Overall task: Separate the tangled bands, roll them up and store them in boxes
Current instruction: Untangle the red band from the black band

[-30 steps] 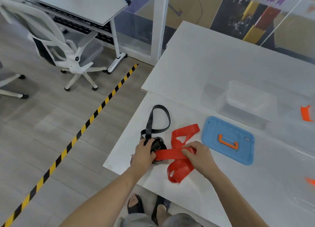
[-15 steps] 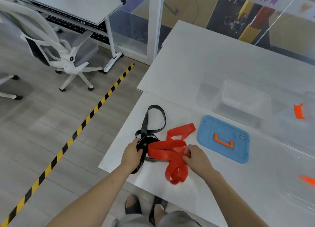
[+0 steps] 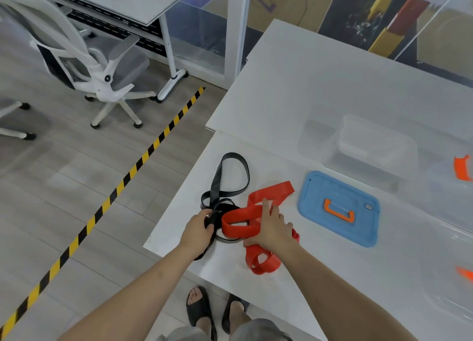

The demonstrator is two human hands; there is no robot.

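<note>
A black band point(image 3: 231, 171) and a red band point(image 3: 275, 192) lie tangled near the front left corner of the white table point(image 3: 320, 89). My left hand point(image 3: 198, 229) grips the bunched part of the black band, whose long loop stretches away from me. My right hand point(image 3: 272, 226) holds the red band where it crosses the black one; more red loops hang out below that hand. A clear plastic box point(image 3: 371, 148) stands open behind a blue lid with an orange handle point(image 3: 337, 209).
More clear boxes with orange latches point(image 3: 462, 168) sit at the right edge. The table's front left corner is just beside my left hand. White office chairs point(image 3: 84, 59) and a yellow-black floor stripe point(image 3: 122, 184) are off to the left.
The red loop has been drawn wider over the black coil. My right hand shifted up and left onto the crossing; my left hand kept its grip on the black band.
</note>
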